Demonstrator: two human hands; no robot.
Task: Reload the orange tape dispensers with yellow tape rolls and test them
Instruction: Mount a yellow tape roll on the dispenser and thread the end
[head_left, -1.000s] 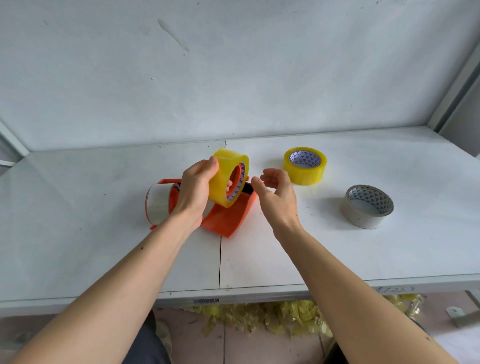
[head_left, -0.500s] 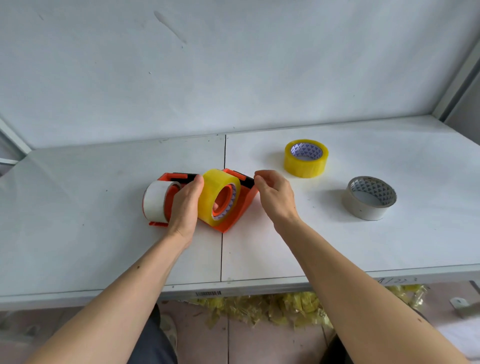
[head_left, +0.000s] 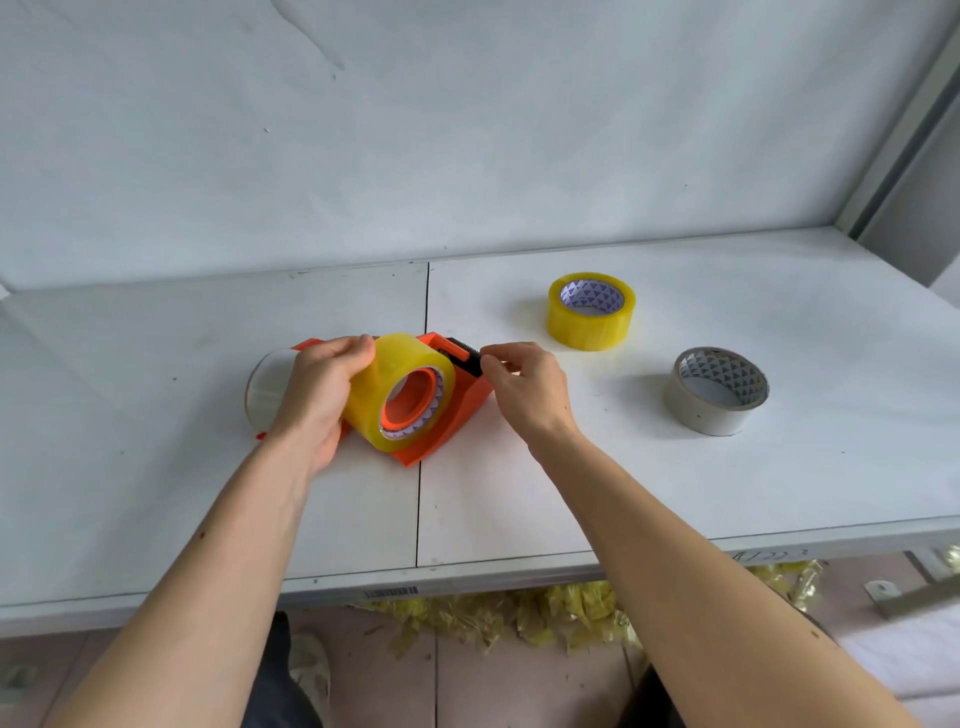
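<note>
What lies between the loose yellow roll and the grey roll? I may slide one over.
Nothing: the head view shows bare white table between the yellow roll and the grey roll.

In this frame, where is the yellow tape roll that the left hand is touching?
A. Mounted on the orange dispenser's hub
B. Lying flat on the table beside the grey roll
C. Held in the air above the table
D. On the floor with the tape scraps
A: the yellow tape roll sits around the hub of the orange dispenser, with the left hand against it.
</note>
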